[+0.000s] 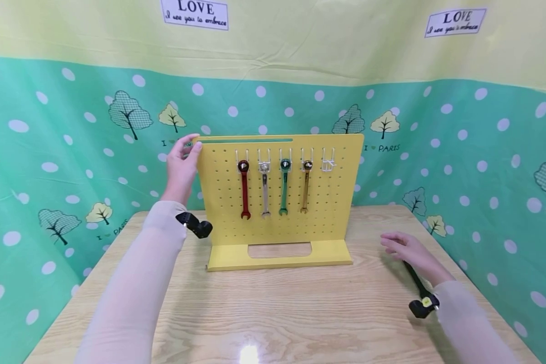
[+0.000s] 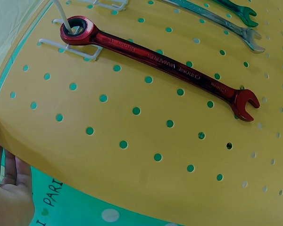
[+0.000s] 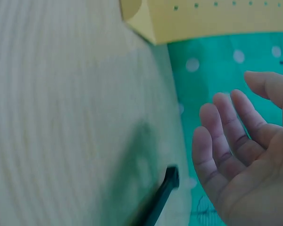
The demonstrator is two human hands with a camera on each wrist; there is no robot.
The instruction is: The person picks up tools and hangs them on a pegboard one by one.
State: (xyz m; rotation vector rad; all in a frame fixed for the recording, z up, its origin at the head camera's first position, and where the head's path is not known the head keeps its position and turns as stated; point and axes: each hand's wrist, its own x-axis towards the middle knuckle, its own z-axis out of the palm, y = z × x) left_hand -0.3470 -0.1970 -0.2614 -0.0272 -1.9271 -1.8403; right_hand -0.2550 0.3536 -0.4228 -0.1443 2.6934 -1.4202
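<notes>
A yellow pegboard (image 1: 273, 227) stands upright on the table. At its top left corner my left hand (image 1: 182, 164) pinches the edge, thumb in front and fingers behind. Hung from white hooks are a red wrench (image 1: 244, 194), a silver wrench (image 1: 265, 194), a green wrench (image 1: 284, 192) and a gold wrench (image 1: 305, 191). The rightmost hook (image 1: 328, 164) bears no wrench. Over the table's right side hovers my right hand (image 1: 411, 253), palm sideways, fingers loosely bent and holding nothing. Below it lies a slim black tool (image 3: 162, 193), partly hidden by the hand and wrist.
The wooden table (image 1: 273, 313) runs up to a green and yellow curtain (image 1: 264, 65) at the back and sides. The pegboard's flat base (image 1: 279, 263) juts toward me. Black cameras sit on both wrists.
</notes>
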